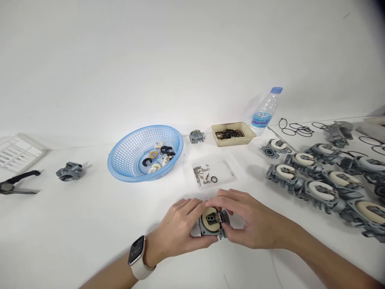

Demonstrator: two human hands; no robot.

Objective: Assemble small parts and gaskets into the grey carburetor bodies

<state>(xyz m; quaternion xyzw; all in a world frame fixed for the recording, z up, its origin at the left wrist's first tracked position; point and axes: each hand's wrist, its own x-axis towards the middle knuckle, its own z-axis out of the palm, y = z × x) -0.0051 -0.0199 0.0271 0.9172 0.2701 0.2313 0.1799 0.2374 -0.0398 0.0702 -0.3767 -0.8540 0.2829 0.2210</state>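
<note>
Carburetor (213,218) sits just in front of the clear tray (224,170), face up between both hands. Grey metal body, squarish rim with a screw hole at a lower corner; cream C-shaped float (206,220) on top, dark middle with two round holes, small shiny metal bits at the right side. Left hand (183,226) clamped on its left edge, thumb along the near side; right hand (245,218) closed around its right side, thumb and fingers by the metal bits. Writing: bottle (265,110) behind and right of the tray, blue label, purple letters ending "well", start unclear, smaller print unreadable. Watch (137,249) in front and left of the tray, screen lit, text too small.
</note>
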